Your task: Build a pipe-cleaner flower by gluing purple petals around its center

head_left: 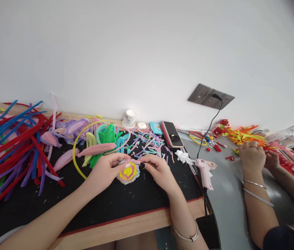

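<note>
Fuzzy round piece (128, 172): between the person's hands, over the black mat (105, 205) on the surface (126, 227); whether it touches the mat cannot be told.
Left arm: slants up and rightward from the lower left, its hand palm-inward.
Left hand (104, 171): grip closed on the piece's upper left, thumb on the near face, fingers at the top edge.
Handling: probably very light, soft and springy, with a pile that gives traction rather than slips; firm squeezing could flatten it or work the coiled rings apart.
Where to hold: the pastel rim, best taken lightly from both sides, sparing the yellow and pink middle.
Right hand (161, 173): grip pinching the upper right rim between thumb and fingertips, other fingers curled.
Right arm: rises from the lower right, leaning left, a bracelet (188, 239) near the wrist.
Farther right: glue gun (203, 173), apart from both hands.
</note>
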`<state>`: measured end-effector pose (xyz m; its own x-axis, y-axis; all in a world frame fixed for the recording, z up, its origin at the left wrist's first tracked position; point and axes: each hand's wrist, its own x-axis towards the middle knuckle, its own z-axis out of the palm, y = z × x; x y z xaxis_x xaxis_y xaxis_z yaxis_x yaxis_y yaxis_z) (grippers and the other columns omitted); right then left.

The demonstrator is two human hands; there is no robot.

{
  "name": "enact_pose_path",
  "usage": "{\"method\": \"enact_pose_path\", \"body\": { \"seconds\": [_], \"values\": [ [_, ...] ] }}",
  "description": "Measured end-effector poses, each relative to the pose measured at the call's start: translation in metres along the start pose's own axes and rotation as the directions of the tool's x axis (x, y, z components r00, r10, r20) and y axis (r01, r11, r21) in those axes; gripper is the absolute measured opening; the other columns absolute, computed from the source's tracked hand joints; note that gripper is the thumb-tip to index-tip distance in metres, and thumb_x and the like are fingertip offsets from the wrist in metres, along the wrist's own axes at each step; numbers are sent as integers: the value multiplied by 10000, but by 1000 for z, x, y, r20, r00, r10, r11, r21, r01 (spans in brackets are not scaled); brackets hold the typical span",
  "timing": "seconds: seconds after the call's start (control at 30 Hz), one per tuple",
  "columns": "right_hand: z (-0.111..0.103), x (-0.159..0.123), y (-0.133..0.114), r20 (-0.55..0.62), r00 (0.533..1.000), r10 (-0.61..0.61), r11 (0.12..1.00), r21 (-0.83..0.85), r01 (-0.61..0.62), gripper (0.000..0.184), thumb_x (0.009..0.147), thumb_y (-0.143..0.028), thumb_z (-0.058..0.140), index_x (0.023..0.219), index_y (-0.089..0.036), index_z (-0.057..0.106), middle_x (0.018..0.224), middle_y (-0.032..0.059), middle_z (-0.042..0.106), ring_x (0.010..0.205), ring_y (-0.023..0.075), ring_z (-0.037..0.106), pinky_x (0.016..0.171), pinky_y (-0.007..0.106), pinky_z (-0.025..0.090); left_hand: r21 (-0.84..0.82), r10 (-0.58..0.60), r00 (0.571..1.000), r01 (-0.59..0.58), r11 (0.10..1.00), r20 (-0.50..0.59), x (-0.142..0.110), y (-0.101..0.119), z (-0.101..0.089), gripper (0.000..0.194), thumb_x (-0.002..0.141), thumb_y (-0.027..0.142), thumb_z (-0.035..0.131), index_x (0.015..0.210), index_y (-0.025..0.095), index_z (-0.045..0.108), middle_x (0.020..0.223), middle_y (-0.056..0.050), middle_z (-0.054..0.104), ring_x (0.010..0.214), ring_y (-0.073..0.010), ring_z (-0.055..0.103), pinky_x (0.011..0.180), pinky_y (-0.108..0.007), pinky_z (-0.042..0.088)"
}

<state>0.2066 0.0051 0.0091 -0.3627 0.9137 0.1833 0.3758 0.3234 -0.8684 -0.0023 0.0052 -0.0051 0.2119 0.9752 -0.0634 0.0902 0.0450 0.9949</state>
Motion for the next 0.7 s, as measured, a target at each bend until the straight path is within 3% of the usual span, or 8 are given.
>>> {"method": "enact_pose_path", "body": {
  "seconds": [0.37, 0.7],
  "values": [
    [-1, -1, -4, -26, 998, -60, 997, -53, 59, 172, 862, -116, 533, 858, -194, 686, 860, 42, 689, 822, 165, 641, 763, 283, 482, -26, -22, 999, 23, 999, 24, 1, -3, 1, 294, 712, 360, 673, 916, 148, 660, 931, -85, 749, 862, -268, 698, 761, -354, 549],
    [9, -5, -6, -141, 950, -278, 918, -331, 219, 164, 872, -99, 490, 861, -173, 636, 824, 63, 636, 816, 171, 595, 724, 282, 477, -22, -15, 1000, 14, 1000, -17, 1, -3, 1, 298, 709, 365, 676, 910, 145, 666, 905, -77, 749, 850, -264, 696, 761, -356, 548]
  ]
}}
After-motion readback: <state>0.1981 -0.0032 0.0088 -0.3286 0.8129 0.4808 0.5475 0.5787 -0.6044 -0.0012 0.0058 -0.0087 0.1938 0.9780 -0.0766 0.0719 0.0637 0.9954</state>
